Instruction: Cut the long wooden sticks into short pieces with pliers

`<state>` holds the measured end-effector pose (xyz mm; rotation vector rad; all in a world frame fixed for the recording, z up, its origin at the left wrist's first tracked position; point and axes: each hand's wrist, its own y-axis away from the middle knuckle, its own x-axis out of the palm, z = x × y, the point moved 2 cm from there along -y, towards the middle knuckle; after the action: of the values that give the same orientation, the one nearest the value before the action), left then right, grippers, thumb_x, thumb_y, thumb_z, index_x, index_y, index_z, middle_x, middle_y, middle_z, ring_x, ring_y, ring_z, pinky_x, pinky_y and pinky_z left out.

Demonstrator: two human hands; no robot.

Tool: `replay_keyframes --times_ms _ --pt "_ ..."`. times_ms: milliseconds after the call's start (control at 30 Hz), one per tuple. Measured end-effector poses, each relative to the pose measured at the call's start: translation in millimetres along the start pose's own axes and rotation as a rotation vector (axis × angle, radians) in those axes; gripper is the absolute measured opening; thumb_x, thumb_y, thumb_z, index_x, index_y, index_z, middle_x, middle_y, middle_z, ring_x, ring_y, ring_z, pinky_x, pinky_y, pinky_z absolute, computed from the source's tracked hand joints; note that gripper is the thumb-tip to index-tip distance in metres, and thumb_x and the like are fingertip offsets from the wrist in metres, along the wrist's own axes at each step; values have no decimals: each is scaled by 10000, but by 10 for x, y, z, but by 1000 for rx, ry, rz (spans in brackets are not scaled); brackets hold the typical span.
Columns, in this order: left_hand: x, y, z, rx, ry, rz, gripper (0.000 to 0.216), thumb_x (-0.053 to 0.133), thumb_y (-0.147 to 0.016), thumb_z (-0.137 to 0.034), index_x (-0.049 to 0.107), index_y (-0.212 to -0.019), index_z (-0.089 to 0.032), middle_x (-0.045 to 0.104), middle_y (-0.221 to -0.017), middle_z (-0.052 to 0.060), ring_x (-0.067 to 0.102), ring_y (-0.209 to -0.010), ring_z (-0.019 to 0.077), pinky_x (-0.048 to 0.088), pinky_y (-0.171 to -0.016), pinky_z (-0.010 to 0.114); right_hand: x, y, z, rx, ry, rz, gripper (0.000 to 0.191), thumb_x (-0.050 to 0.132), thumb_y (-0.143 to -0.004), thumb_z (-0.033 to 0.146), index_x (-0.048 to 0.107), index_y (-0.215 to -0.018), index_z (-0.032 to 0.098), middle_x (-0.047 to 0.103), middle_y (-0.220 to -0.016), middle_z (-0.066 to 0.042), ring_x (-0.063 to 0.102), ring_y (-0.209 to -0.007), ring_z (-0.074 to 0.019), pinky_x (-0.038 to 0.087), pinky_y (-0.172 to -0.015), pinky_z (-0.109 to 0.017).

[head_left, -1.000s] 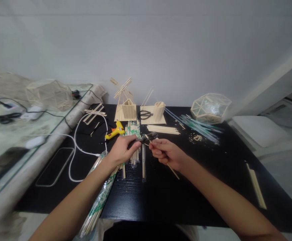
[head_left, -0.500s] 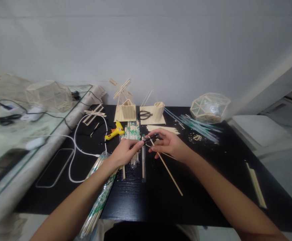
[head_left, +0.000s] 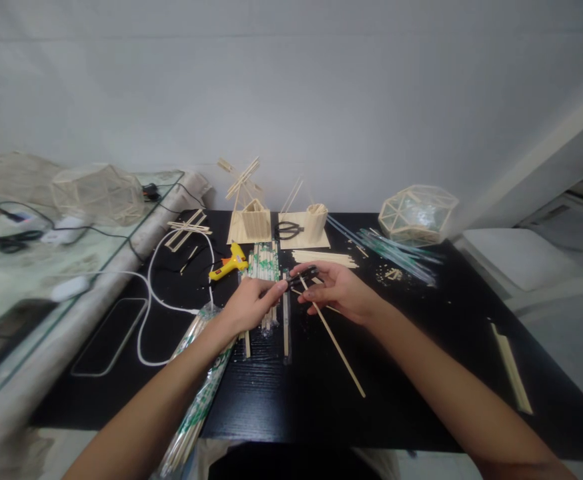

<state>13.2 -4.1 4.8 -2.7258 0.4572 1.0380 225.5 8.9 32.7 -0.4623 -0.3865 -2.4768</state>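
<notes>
My left hand [head_left: 254, 303] is closed on one end of a small black tool [head_left: 300, 276], whose kind I cannot make out. The thumb lies along it. At the tool's other end, my right hand [head_left: 344, 290] pinches a thin wooden stick [head_left: 339, 348]. The stick slants down to the right over the black table, its upper end meeting the tool between the two hands. The right fingers also curl over the far end of the tool. Under my left hand lie wrapped chopsticks [head_left: 264, 263], and one wrapped pair [head_left: 286, 320] lies just right of them.
A yellow glue gun [head_left: 230, 262] lies left of my hands. Behind stand two stick models on wooden bases, with black scissors [head_left: 289, 231] on one. A phone [head_left: 110, 337], a white cable [head_left: 146, 280], and a large chopstick pack [head_left: 196, 400] lie left; a stick polyhedron [head_left: 418, 215] stands right.
The hands stay in nearly the same place. My right index finger has shifted slightly over the black tool, and the stick's lower end has dropped a little.
</notes>
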Motion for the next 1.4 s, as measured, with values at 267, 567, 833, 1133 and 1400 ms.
replay_keyframes --times_ms 267,567,833,1133,1400 --pt "-1 -16 49 -19 -68 -26 637 320 -991 -652 417 -555 -198 415 -512 -21 406 -522 132 276 -576 290 -43 -7 13 -24 8 -17 518 915 -649 155 732 -1128 227 648 -1243 -73 735 -820 -156 637 -582 -217" --pt "-4 -62 205 -100 -181 -114 667 354 -971 -677 438 -507 -205 449 -480 7 429 -503 153 253 -558 312 -189 2 183 -163 144 -97 608 913 -661 192 714 -1234 233 672 -1271 -107 743 -834 -180 648 -618 -263" --pt "-1 -73 205 -94 -151 -119 646 407 -965 -649 400 -478 -224 431 -457 11 413 -485 163 259 -546 321 -1457 52 568 -507 325 -846 570 869 -642 170 690 -1180 229 509 -1486 -140 732 -1016 -292 674 -809 -448" --pt "18 -73 198 -107 -166 -113 652 405 -958 -664 387 -477 -225 435 -453 8 429 -485 163 254 -543 316 -2280 273 622 -480 264 -1081 756 822 -575 222 541 -1271 318 255 -1651 -116 647 -1219 -413 611 -934 -611" --pt "-29 -94 328 -311 53 -158 716 327 -941 -744 524 -509 -208 527 -476 28 523 -516 177 357 -573 309 -1813 156 636 -566 370 -950 368 878 -656 304 655 -946 267 613 -1273 -121 716 -1067 -350 616 -933 -590"
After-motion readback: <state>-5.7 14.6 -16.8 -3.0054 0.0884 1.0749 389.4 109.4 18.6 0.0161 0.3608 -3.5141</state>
